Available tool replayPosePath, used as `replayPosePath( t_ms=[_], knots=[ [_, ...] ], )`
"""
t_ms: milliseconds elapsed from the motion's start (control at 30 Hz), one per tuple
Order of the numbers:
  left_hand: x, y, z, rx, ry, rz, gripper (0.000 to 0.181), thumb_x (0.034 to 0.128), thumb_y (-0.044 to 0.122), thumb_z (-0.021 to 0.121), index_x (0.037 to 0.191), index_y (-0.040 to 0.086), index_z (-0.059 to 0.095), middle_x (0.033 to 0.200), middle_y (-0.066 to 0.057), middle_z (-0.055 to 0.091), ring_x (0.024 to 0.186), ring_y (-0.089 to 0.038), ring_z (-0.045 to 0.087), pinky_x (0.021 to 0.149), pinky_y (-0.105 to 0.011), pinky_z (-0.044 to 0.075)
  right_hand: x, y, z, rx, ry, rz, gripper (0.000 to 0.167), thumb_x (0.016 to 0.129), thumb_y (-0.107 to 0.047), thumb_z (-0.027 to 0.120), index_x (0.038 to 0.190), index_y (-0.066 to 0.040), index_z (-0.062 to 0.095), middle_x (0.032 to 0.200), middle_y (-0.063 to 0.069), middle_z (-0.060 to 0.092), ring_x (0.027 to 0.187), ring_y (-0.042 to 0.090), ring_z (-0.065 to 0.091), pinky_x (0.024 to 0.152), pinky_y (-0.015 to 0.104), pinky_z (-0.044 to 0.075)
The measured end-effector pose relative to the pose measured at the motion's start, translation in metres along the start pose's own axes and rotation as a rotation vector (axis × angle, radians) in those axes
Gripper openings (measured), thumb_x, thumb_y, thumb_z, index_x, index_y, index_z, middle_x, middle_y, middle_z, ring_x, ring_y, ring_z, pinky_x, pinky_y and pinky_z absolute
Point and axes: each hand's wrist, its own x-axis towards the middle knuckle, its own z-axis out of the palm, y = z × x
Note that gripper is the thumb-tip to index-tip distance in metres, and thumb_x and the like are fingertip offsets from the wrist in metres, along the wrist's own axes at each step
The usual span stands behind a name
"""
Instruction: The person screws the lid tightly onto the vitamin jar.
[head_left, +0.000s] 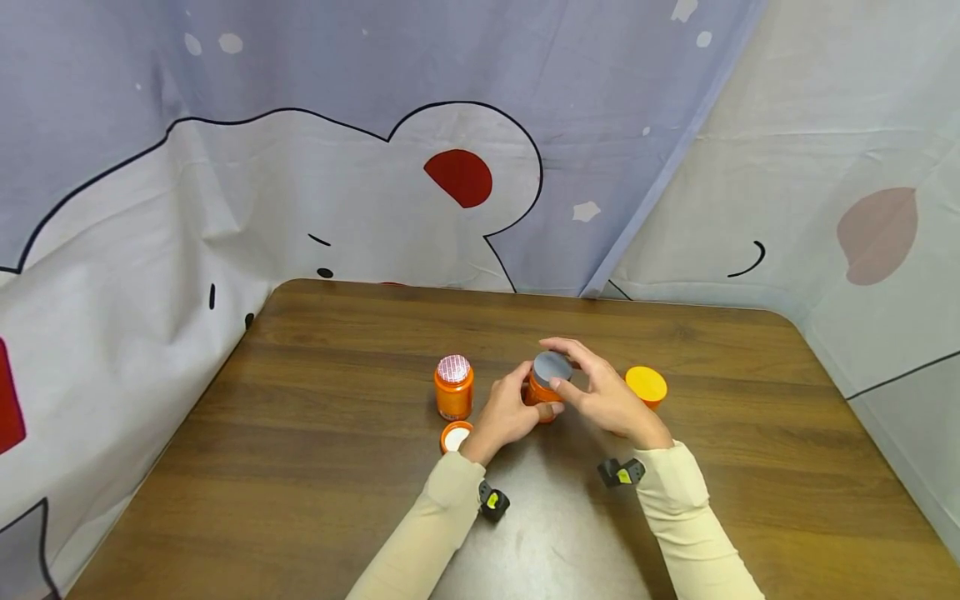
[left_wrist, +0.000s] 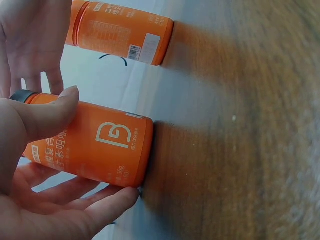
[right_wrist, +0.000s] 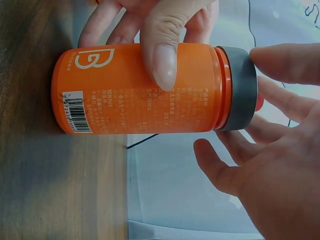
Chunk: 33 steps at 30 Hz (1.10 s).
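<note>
An orange bottle (head_left: 543, 394) with a grey lid (head_left: 552, 369) stands upright on the wooden table. My left hand (head_left: 506, 417) grips the bottle's body, with the thumb across the near side and the fingers around the back. From the right, my right hand (head_left: 609, 398) spans the grey lid with bent fingers. In the right wrist view one digit touches the lid's edge (right_wrist: 241, 89), while another finger stands a little off it. White print and a barcode (right_wrist: 76, 112) show on the bottle.
Left of my hands stands an orange bottle (head_left: 453, 400) without a lid, its top covered by a patterned seal (head_left: 453, 368). An orange cap (head_left: 456, 437) lies inside-up near my left wrist. Beyond my right hand is a container with a yellow top (head_left: 647, 383). A printed curtain (head_left: 360, 200) hangs behind the table.
</note>
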Motion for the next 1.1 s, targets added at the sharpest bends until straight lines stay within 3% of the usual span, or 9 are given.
replayPosePath(
  t_ms=[200,467,767,933,1100],
  knots=[
    [-0.001,-0.001,0.0,-0.003,0.002,-0.003,0.056,0.0754,0.029,0.075,0.125,0.018,0.05,0.112,0.001,0.062,0.096,-0.016,0.06,0.085,-0.032,0.047,0.0,0.001,0.0,0.038,-0.002,0.03,0.047,0.088,0.002,0.055,0.132,-0.006,0.043,0.129,0.01,0.048,0.114,0.031,0.048,0.096,0.048,0.037],
    [-0.001,0.0,0.0,-0.004,0.001,0.001,0.059,0.0753,0.029,0.075,0.127,0.019,0.049,0.117,0.001,0.06,0.1,-0.018,0.06,0.087,-0.034,0.047,0.002,0.008,0.002,-0.013,0.052,0.024,0.043,0.086,-0.008,0.064,0.126,-0.005,0.048,0.123,0.012,0.052,0.113,0.025,0.048,0.096,0.044,0.036],
    [0.0,0.001,0.0,0.007,0.004,0.011,0.059,0.0757,0.029,0.075,0.128,0.018,0.049,0.115,0.001,0.061,0.096,-0.016,0.06,0.085,-0.032,0.047,0.008,0.041,0.007,-0.067,0.101,0.029,0.047,0.084,-0.025,0.067,0.126,-0.014,0.049,0.122,0.002,0.051,0.106,0.017,0.05,0.091,0.038,0.039],
    [0.0,0.001,0.0,0.01,0.006,0.004,0.058,0.0757,0.031,0.075,0.127,0.019,0.049,0.112,0.002,0.061,0.094,-0.015,0.059,0.084,-0.031,0.047,0.009,0.041,0.008,-0.056,0.107,0.053,0.056,0.082,-0.03,0.069,0.129,-0.014,0.043,0.124,0.004,0.049,0.111,0.02,0.047,0.092,0.039,0.038],
    [0.0,-0.001,0.001,0.006,0.002,-0.006,0.059,0.0756,0.031,0.075,0.127,0.019,0.049,0.114,0.002,0.061,0.098,-0.016,0.06,0.086,-0.032,0.047,0.006,0.027,0.006,0.03,0.081,0.12,0.059,0.085,-0.027,0.067,0.135,-0.016,0.037,0.134,0.004,0.042,0.118,0.027,0.043,0.094,0.046,0.038]
  ],
)
